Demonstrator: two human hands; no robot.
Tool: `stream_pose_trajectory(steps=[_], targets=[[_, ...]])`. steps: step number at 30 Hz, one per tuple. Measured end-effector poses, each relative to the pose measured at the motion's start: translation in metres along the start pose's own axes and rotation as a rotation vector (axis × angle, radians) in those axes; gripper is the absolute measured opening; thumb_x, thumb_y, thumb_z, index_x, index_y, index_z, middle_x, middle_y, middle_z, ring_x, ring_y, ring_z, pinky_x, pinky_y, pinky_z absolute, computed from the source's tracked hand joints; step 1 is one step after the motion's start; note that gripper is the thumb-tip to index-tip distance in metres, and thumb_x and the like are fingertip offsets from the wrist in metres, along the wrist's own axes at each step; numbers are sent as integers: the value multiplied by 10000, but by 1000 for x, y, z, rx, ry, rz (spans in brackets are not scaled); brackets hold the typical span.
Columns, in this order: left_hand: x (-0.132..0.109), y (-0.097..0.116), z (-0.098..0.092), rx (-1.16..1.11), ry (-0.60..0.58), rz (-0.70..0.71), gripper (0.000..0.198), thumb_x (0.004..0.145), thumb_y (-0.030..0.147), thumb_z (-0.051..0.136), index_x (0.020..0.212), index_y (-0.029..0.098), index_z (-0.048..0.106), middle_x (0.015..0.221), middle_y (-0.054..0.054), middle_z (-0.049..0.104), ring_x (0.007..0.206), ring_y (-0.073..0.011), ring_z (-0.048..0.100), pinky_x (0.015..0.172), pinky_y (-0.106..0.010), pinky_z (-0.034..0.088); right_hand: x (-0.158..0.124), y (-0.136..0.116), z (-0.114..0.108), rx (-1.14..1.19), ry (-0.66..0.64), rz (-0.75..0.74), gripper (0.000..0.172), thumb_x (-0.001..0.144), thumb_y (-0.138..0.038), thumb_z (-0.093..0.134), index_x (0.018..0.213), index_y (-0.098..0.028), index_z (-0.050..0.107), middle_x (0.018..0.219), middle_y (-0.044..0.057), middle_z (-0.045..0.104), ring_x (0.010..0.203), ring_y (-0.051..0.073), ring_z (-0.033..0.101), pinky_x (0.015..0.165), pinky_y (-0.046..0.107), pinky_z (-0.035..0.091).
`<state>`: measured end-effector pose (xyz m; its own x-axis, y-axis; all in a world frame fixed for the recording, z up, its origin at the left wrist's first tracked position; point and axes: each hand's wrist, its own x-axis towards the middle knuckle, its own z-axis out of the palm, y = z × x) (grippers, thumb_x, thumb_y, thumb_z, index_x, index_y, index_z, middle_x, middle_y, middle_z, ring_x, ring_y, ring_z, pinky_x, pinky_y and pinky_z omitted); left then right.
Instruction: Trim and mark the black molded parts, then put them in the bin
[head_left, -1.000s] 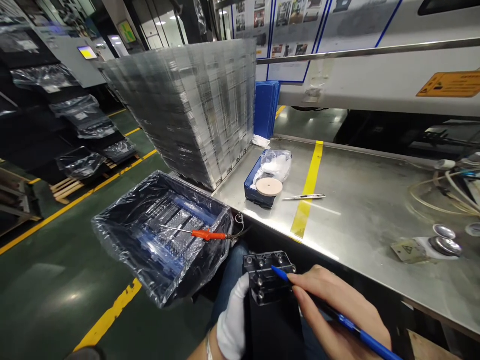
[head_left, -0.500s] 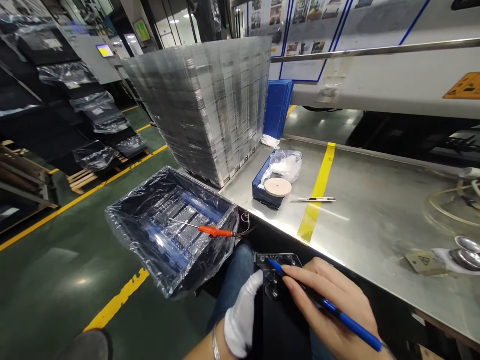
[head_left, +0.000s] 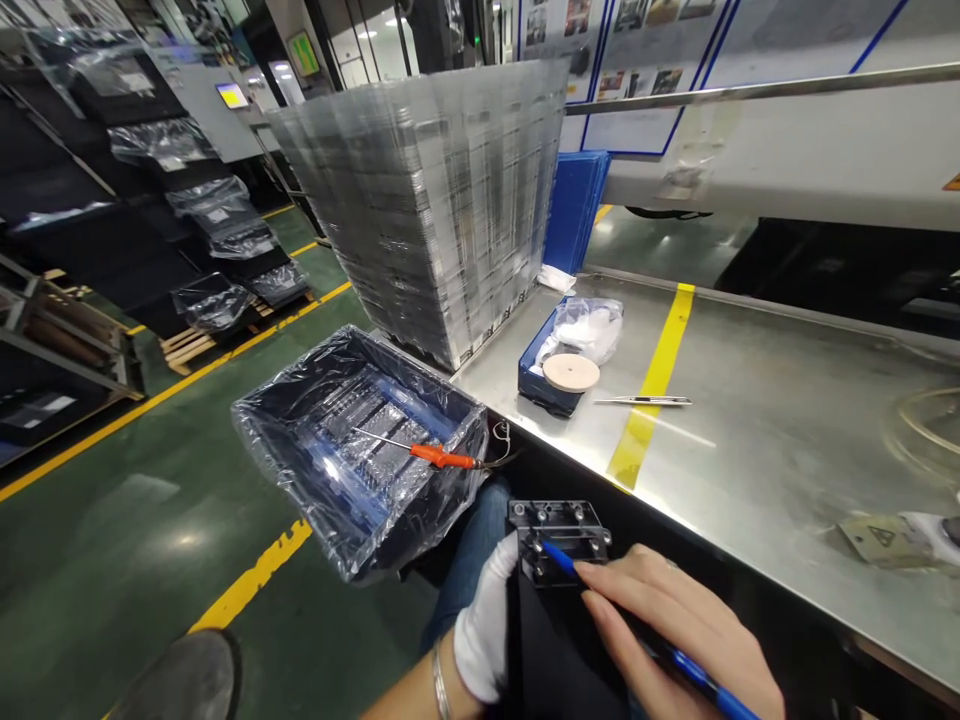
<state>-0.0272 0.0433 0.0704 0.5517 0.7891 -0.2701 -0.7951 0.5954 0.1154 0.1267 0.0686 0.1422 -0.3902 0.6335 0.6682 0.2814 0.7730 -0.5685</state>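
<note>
My left hand (head_left: 484, 625), in a white glove, grips the side of a small black part (head_left: 559, 535) with several screw holes, held above my lap. With a pinch of its bare fingers, my right hand (head_left: 679, 635) holds a blue pen-like tool (head_left: 570, 562). The tool's tip touches the top face of the black part. A dark sheet or bag (head_left: 559, 650) hangs under the part.
A plastic-lined bin (head_left: 360, 450) with an orange-handled tool (head_left: 435, 455) stands at my left. On the steel table (head_left: 750, 430) are a tall stack of clear trays (head_left: 442, 210), a blue box (head_left: 544, 375) with a round disc (head_left: 571, 372), and tweezers (head_left: 645, 401).
The view has swung a little to the left. The black part has turned between frames in my left hand, and the pen tip has stayed on its top face.
</note>
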Motion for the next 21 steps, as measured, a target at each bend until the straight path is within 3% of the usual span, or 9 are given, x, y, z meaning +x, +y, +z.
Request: stream_pose_trajectory(steps=[6,10,17,21], targets=[[-2,0,-4,14,-2,31,365,884,468,605,996,162,771,1088,-83,750,1221,-293,587,1144,-384,288,-7,-2,2,-22,14,22,182,925,-126,621,1074,-221,663,831,39,759,726,183,744,644,261,619],[-3,0,0,-3,-16,62,318,878,474,628,856,191,772,1099,-63,747,1218,-287,585,1153,-387,275,-11,-3,1,2,-43,-19,186,920,-146,632,1090,-208,673,825,40,761,704,182,746,664,260,627],[-3,4,21,94,-20,110,512,834,555,686,1106,125,743,1068,-101,743,1153,-304,606,1112,-390,333,-11,-5,2,-17,-42,-10,147,936,-174,626,1072,-205,675,837,38,768,739,183,756,699,247,631],[-6,4,20,92,-17,149,518,814,557,714,1098,125,742,942,-82,748,1018,-273,649,1057,-379,378,-15,-5,-2,-23,-42,-27,151,922,-167,634,1060,-197,688,818,35,768,705,179,752,673,240,627]])
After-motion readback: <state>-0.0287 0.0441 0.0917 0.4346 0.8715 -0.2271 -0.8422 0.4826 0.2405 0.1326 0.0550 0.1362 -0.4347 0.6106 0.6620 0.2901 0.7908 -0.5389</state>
